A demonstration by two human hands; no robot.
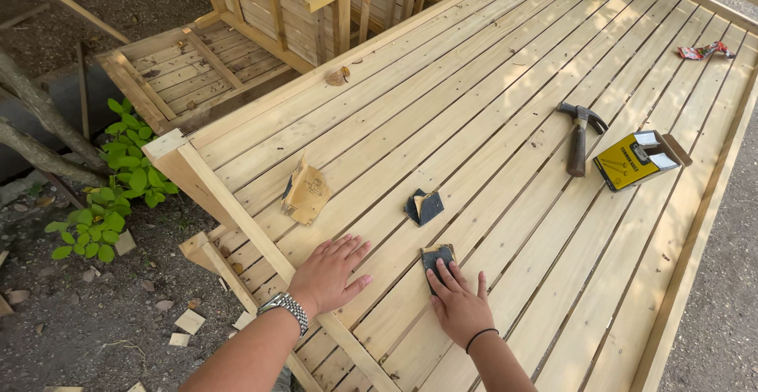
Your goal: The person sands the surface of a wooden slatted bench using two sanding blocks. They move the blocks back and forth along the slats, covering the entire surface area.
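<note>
On a slatted wooden panel (489, 108) outdoors, the left hand (328, 272) lies flat with fingers spread, gripping nothing; at lower centre, the right hand (458, 305) presses its fingers on a sandpaper piece (437, 258), not clamped around it.

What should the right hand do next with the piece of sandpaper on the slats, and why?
Probably push the sandpaper forward along the slat. The right hand lies with its fingers flat on the sheet, which rests on the wooden panel, while the left hand presses flat on the boards beside it, as if bracing.
</note>
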